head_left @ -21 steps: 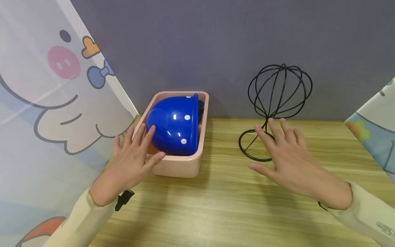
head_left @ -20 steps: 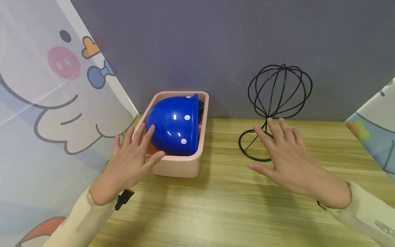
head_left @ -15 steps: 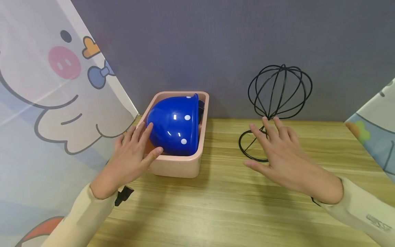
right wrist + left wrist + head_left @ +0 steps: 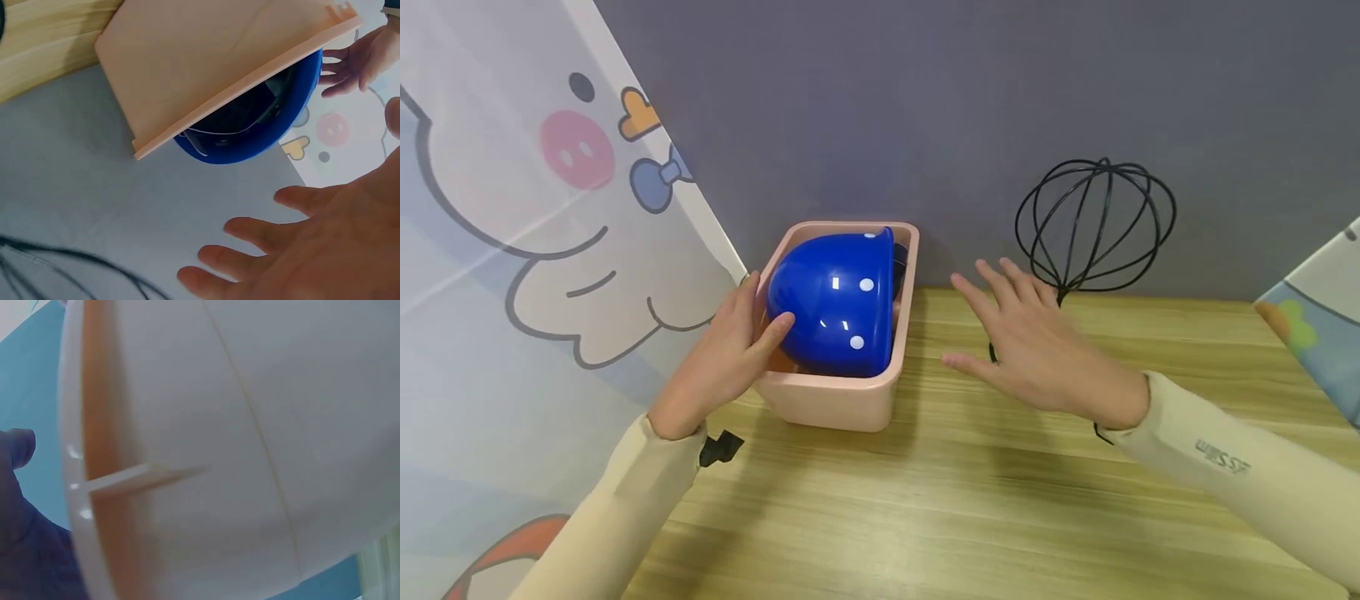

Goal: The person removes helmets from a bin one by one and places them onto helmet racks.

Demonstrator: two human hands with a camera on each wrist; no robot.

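A glossy blue helmet (image 4: 838, 304) lies dome-forward in a pink plastic tub (image 4: 835, 400) at the back of the wooden table (image 4: 970, 508). My left hand (image 4: 752, 321) is at the tub's left rim. Its thumb rests on the helmet's dome and its straight fingers lie along the helmet's left side. My right hand (image 4: 1003, 342) hovers flat with fingers spread, just right of the tub, holding nothing. The right wrist view shows the tub (image 4: 219, 62) and the helmet (image 4: 250, 134) from the side, with my left hand (image 4: 362, 56) beyond. The tub wall (image 4: 187, 456) fills the left wrist view.
A black wire ball-shaped stand (image 4: 1093, 221) rises at the back right, its base partly hidden behind my right hand. Cartoon-printed panels (image 4: 550, 250) close in the left side and the far right corner. A grey wall (image 4: 925, 125) stands behind.
My left hand slid forward until its thumb and fingers lay against the helmet. My right hand moved left, away from the wire stand's base and toward the tub.
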